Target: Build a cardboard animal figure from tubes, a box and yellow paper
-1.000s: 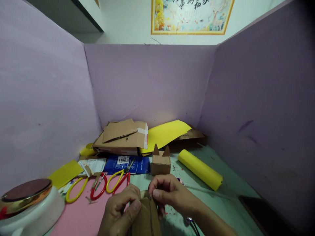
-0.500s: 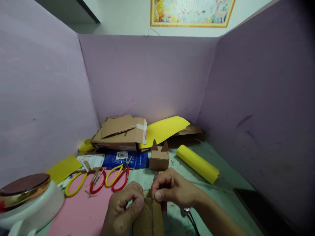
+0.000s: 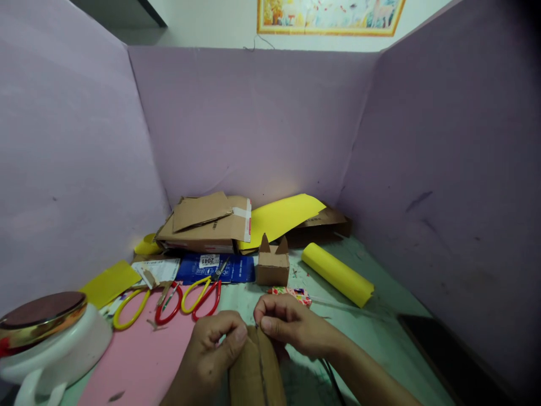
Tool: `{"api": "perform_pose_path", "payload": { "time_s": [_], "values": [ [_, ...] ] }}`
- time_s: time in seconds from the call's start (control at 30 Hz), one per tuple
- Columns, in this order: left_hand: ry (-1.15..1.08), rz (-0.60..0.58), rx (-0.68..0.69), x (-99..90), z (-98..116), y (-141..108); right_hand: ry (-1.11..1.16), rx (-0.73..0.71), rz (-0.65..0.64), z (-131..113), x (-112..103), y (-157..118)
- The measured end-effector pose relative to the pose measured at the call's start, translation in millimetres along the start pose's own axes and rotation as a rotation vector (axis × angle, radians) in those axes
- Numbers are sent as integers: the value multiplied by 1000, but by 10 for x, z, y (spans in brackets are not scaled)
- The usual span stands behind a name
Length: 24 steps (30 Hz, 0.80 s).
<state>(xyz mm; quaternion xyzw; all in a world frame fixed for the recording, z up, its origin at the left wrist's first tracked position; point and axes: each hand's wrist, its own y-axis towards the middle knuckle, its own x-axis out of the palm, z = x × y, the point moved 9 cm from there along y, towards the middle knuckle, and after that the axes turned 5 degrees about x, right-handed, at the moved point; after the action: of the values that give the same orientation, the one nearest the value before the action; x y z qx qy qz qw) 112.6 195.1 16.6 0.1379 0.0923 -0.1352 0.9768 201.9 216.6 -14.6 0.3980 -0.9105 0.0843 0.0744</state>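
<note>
A brown cardboard piece point(image 3: 249, 369) with a dark seam down its length stands low in the middle of the view; its near end is cut off by the frame. My left hand point(image 3: 220, 347) grips its left side near the far end, thumb on top. At the far end of the seam, my right hand point(image 3: 291, 327) pinches the edge between thumb and forefinger, other fingers curled beside it. Just beyond the right hand lies a red-and-white patterned object point(image 3: 291, 294) with a clear rod, apparently a glue gun. Behind it stands a small cardboard box with two pointed ears point(image 3: 273, 268).
Two pairs of scissors point(image 3: 205, 299) point(image 3: 169, 304) lie at the left, over pink paper point(image 3: 139, 355). A white lidded mug point(image 3: 63, 349) stands at the near left. Flattened cardboard point(image 3: 203, 225), yellow sheets point(image 3: 279, 220) and a yellow roll point(image 3: 338, 274) lie farther back. A dark slab point(image 3: 443, 361) is at right.
My right fingertips have shifted slightly left and up along the cardboard's far end. The patterned object beyond them shows more now. The view has tilted down a little; my left grip stays.
</note>
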Motion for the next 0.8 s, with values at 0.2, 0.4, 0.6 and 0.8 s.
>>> {"api": "perform_pose_path", "payload": {
  "time_s": [0.2, 0.4, 0.6, 0.8],
  "values": [
    [14, 71, -22, 47, -34, -34, -186, -102, 40, -98, -28, -20],
    [56, 209, 37, 20, 39, -92, -372, -209, 26, -282, 36, -79],
    [42, 182, 48, 50, 67, -73, -491, -273, 38, -356, 68, -121],
    [51, 181, 57, 52, 79, -84, -566, -300, 27, -377, 86, -149]
  ]
}}
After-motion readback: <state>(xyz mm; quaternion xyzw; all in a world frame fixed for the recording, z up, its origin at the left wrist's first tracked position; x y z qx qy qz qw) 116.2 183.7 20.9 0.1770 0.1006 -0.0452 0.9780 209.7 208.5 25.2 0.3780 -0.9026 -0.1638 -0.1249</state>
